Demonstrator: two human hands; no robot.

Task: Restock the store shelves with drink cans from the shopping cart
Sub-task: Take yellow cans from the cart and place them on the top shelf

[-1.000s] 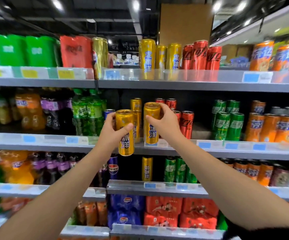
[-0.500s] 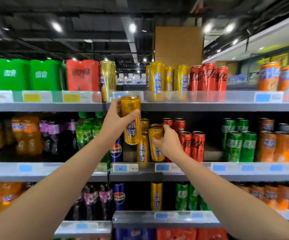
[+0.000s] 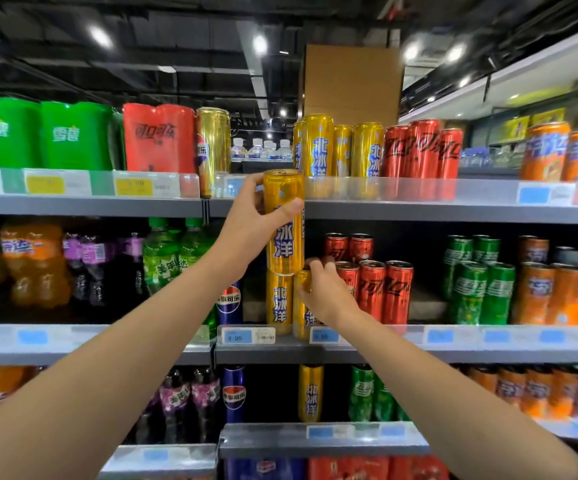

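Nearest to me, both forearms reach up toward the drinks shelving. My left hand [image 3: 246, 223] is wrapped around a tall gold can [image 3: 283, 221], thumb across its front, holding it upright in the air in front of the edge of the top shelf [image 3: 419, 209], not yet resting on anything. Lower and just to the right, my right hand [image 3: 325, 292] curls over the top of a second gold can [image 3: 302, 306], which appears to stand at the front of the middle shelf [image 3: 488, 351], just beside another gold can [image 3: 279, 299] and next to the row of red cans [image 3: 384, 289]. I judge this to be the placing step: one can is being seated in the gold row while the other waits. Farther back on the top shelf stands a group of matching gold cans [image 3: 318, 147] with a gap to their left. The next move, as I read it, calls for letting go of the lower can once it sits flat, then lifting the raised can clear of the shelf's clear front lip and setting it upright, without knocking its neighbours. The shopping cart is out of view.
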